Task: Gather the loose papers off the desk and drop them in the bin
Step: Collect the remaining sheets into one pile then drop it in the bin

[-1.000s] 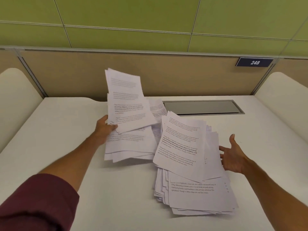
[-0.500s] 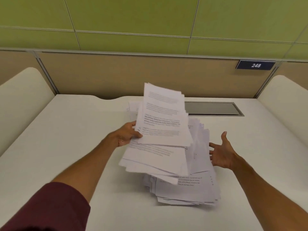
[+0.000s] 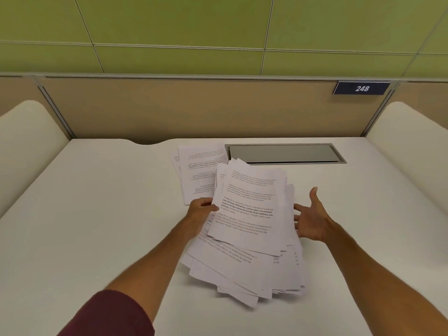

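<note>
Heaped askew at the middle of the desk (image 3: 97, 214): loose papers (image 3: 244, 260), white sheets of printed black text, corners fanned toward the near edge. Upper sheaf (image 3: 249, 209) tilted up, pinched at its left margin by the left hand (image 3: 201, 212), thumb on top. Right hand (image 3: 312, 219) spread, palm toward the pile's right side, just beside it, holding nothing; contact not discernible. Behind the heap, a few flat sheets (image 3: 201, 170), text inverted, just beside the grey metal cable hatch (image 3: 283, 154). Broad stretch of desktop to the left, narrower to the right. Cream side dividers (image 3: 29, 132) at both flanks; tan partition (image 3: 194, 107) with plate "248" (image 3: 362, 88) at the back.
</note>
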`<act>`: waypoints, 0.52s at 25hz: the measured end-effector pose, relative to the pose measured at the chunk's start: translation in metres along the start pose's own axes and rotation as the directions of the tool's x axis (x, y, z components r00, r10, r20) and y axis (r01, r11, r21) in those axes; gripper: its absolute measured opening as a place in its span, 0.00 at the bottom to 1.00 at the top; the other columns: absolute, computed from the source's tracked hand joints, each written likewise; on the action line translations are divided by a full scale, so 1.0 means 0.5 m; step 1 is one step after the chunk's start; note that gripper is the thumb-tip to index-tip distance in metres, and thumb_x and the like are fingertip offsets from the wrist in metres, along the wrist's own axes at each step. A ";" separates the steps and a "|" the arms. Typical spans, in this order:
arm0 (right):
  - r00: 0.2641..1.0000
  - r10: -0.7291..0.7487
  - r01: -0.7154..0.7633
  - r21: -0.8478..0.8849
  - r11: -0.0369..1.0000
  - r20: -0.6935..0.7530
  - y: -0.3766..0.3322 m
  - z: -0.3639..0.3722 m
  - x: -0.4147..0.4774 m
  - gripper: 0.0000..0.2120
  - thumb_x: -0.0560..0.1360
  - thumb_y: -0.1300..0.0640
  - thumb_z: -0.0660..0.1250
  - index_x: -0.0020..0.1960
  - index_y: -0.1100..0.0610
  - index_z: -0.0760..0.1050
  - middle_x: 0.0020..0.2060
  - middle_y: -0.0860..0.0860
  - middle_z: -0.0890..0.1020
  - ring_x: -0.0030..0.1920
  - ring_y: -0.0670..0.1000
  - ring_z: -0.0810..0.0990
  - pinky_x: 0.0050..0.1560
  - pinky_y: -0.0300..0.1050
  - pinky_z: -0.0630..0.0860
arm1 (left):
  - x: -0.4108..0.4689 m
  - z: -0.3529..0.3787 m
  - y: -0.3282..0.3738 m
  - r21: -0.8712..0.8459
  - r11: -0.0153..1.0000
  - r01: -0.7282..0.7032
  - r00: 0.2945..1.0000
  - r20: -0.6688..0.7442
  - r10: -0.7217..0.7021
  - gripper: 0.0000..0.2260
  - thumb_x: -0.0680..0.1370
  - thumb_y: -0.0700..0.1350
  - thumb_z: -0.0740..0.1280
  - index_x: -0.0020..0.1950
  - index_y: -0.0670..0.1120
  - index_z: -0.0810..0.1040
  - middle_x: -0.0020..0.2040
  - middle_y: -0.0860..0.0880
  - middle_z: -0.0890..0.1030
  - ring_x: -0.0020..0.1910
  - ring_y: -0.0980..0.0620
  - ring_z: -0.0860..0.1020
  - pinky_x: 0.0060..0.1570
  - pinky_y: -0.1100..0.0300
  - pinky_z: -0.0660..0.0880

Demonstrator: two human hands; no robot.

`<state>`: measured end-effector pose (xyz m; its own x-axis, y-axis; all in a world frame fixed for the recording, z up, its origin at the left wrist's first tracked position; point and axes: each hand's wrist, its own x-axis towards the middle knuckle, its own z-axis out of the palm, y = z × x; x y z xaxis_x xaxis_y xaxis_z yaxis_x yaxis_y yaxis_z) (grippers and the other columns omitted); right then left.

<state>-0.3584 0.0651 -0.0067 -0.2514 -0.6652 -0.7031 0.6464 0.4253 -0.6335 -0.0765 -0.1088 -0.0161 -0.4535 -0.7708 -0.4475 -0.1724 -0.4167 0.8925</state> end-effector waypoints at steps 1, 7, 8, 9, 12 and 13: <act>1.000 0.002 -0.002 0.004 1.000 0.002 0.001 -0.002 0.002 0.50 0.63 0.17 0.46 0.65 0.54 0.74 0.57 0.61 0.83 0.54 0.66 0.83 0.50 0.69 0.78 | 0.005 0.003 -0.001 0.057 0.998 -0.014 1.000 -0.018 0.015 0.11 0.74 0.33 0.69 0.56 0.39 0.79 0.52 0.43 0.83 0.50 0.46 0.82 0.42 0.59 0.78; 1.000 0.002 -0.001 0.036 0.999 -0.009 0.007 -0.003 0.008 0.49 0.64 0.18 0.48 0.66 0.54 0.73 0.58 0.61 0.82 0.56 0.67 0.82 0.50 0.70 0.77 | 0.082 -0.069 0.055 0.465 0.856 0.226 0.818 -0.568 0.092 0.29 0.71 0.49 0.76 0.66 0.38 0.69 0.66 0.37 0.68 0.66 0.38 0.68 0.60 0.44 0.72; 1.000 0.001 0.000 0.047 0.999 -0.012 0.008 -0.003 0.008 0.49 0.64 0.18 0.49 0.66 0.54 0.73 0.58 0.61 0.82 0.56 0.67 0.82 0.49 0.70 0.78 | 0.096 -0.076 0.070 0.446 0.848 0.287 0.822 -0.569 0.021 0.33 0.71 0.50 0.76 0.68 0.38 0.66 0.68 0.37 0.66 0.67 0.39 0.67 0.62 0.44 0.70; 1.000 0.000 0.001 0.056 0.998 -0.016 0.009 -0.002 0.009 0.49 0.64 0.18 0.49 0.66 0.54 0.73 0.59 0.61 0.82 0.56 0.66 0.82 0.50 0.69 0.78 | 0.108 -0.079 0.088 0.385 0.873 0.298 0.832 -0.554 -0.040 0.35 0.71 0.49 0.76 0.70 0.38 0.63 0.69 0.37 0.66 0.68 0.39 0.67 0.63 0.45 0.70; 0.999 0.001 0.001 0.042 0.999 -0.037 0.009 0.000 0.011 0.49 0.64 0.18 0.48 0.66 0.54 0.74 0.59 0.61 0.83 0.56 0.65 0.83 0.53 0.69 0.77 | 0.145 -0.074 0.133 0.179 0.935 0.305 0.843 -0.508 -0.178 0.31 0.74 0.43 0.73 0.72 0.40 0.60 0.71 0.40 0.67 0.67 0.42 0.69 0.67 0.51 0.67; 0.999 0.001 0.000 0.037 0.999 -0.045 0.010 0.001 0.010 0.49 0.64 0.18 0.47 0.67 0.54 0.74 0.58 0.60 0.83 0.56 0.65 0.83 0.54 0.68 0.77 | 0.154 -0.072 0.144 0.227 0.922 0.315 0.864 -0.470 -0.179 0.29 0.76 0.42 0.70 0.73 0.41 0.61 0.71 0.41 0.67 0.68 0.42 0.69 0.68 0.53 0.66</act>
<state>-0.3562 0.0635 -0.0133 -0.2824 -0.6367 -0.7175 0.6722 0.4022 -0.6216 -0.0923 -0.2154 0.0118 0.0501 -0.8178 -0.5733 -0.5003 -0.5173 0.6943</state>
